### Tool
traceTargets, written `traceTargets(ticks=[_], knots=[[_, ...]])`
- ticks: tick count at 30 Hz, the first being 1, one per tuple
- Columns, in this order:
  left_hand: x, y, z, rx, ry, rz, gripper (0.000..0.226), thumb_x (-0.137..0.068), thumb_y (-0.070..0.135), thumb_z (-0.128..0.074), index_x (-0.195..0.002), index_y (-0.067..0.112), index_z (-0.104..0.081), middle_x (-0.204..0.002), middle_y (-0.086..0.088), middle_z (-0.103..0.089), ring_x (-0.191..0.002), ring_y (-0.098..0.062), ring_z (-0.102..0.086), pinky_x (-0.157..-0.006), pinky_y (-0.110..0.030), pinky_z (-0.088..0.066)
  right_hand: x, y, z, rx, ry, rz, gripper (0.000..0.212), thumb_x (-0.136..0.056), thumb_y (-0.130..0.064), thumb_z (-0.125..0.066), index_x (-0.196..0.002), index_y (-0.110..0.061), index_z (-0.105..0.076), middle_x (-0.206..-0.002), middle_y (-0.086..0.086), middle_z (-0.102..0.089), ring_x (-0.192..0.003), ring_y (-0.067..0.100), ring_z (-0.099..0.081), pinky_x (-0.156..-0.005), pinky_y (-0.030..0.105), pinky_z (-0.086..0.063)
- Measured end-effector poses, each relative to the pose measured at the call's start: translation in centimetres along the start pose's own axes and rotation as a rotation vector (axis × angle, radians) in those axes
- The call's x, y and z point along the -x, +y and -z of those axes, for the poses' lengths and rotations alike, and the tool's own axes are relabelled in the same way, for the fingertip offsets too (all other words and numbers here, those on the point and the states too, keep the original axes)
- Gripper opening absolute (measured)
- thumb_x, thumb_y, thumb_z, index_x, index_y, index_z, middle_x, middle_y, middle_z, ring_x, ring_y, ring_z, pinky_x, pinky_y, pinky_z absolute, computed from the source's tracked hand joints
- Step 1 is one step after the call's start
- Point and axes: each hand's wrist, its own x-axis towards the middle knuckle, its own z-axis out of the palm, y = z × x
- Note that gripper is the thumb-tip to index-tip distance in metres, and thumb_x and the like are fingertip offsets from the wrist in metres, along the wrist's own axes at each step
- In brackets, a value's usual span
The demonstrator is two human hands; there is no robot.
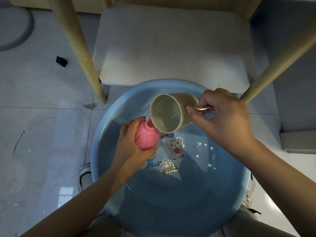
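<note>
My left hand (130,147) grips a small pink bottle (145,135) with its open neck pointing up and right. My right hand (222,120) holds a beige cup (172,112) by its shiny copper-coloured handle (204,108). The cup is tipped on its side with its mouth facing me, and its lower rim sits right at the bottle's neck. A little water shows inside the cup. Both are held over a large round blue basin (106,151) of water with cartoon stickers (174,147) on its bottom.
The basin stands on a pale tiled floor in front of a white stool (171,48) with slanted wooden legs (82,57). A small black object (61,61) lies on the floor at the left. Shoes (84,177) show at both sides of the basin.
</note>
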Motion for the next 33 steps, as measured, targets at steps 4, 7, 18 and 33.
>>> traceTargets(ticks=[4, 7, 18, 33], knots=[[0.0, -0.1, 0.0, 0.02, -0.005, -0.004, 0.088, -0.062, 0.026, -0.088, -0.135, 0.034, -0.037, -0.132, 0.009, -0.037, -0.111, -0.008, -0.044, -0.072, -0.003, -0.041, -0.1, -0.1, 0.2, 0.052, 0.026, 0.055, 0.028, -0.079, -0.028, -0.06, -0.061, -0.008, -0.051, -0.056, -0.008, -0.042, -0.062, 0.008, -0.035, -0.055, 0.017, -0.021], [-0.1, 0.0, -0.2, 0.027, -0.011, -0.012, 0.088, -0.062, 0.026, -0.087, -0.135, 0.033, -0.037, -0.132, 0.01, -0.037, -0.112, -0.007, -0.045, -0.072, -0.002, -0.042, -0.2, -0.4, 0.6, 0.073, 0.045, 0.107, 0.028, -0.079, -0.025, -0.061, -0.06, -0.006, -0.052, -0.053, -0.001, -0.049, -0.06, 0.013, -0.037, -0.058, 0.017, -0.02], [0.0, 0.2, -0.2, 0.072, -0.009, -0.05, 0.083, -0.063, 0.025, -0.086, -0.125, 0.044, -0.035, -0.125, 0.014, -0.036, -0.108, -0.005, -0.048, -0.075, 0.002, -0.041, -0.9, -1.2, 1.8, 0.127, 0.108, 0.263, 0.027, -0.079, -0.017, -0.065, -0.059, -0.006, -0.05, -0.055, -0.003, -0.042, -0.063, 0.013, -0.033, -0.068, 0.015, -0.02], [0.0, 0.0, -0.3, 0.093, -0.011, -0.052, 0.085, -0.06, 0.023, -0.088, -0.131, 0.034, -0.042, -0.13, 0.01, -0.039, -0.111, 0.0, -0.045, -0.078, 0.003, -0.04, -1.1, -1.4, 2.3, 0.162, 0.118, 0.307, 0.028, -0.08, -0.015, -0.066, -0.058, -0.005, -0.052, -0.053, 0.004, -0.051, -0.064, 0.016, -0.035, -0.065, 0.024, -0.027]])
